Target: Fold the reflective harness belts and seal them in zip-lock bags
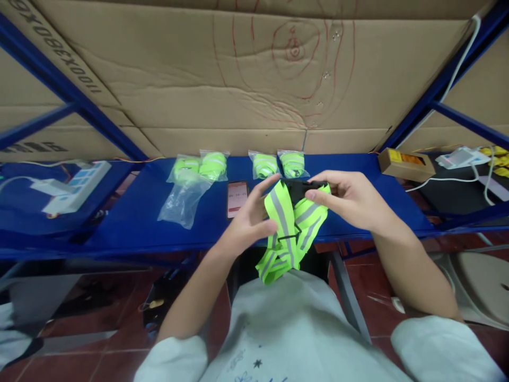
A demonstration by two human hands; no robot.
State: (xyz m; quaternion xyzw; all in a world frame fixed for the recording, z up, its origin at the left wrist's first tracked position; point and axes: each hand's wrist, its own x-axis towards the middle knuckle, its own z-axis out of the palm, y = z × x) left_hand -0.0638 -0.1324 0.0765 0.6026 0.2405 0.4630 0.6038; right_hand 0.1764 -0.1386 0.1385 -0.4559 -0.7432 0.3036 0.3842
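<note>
A neon-yellow reflective belt (281, 212) with grey stripes hangs in loops above the blue table's front edge, its lower end over my lap. My right hand (344, 199) pinches its upper right part by the black plastic buckle (298, 190), thumb in front and fingers behind. My left hand (254, 215) is at the belt's left side with thumb and index finger apart. Its other fingers are partly hidden, and whether it touches the strap is hard to tell. A black slider (289, 236) sits lower on the strap.
On the blue table (131, 212) stand several bagged yellow belts (213, 165). Nearby are a clear plastic bag (183, 204) and a phone (237, 199). A cardboard box (406, 163) lies at right, a power strip (79, 185) at left. Cardboard (178, 69) forms the back wall.
</note>
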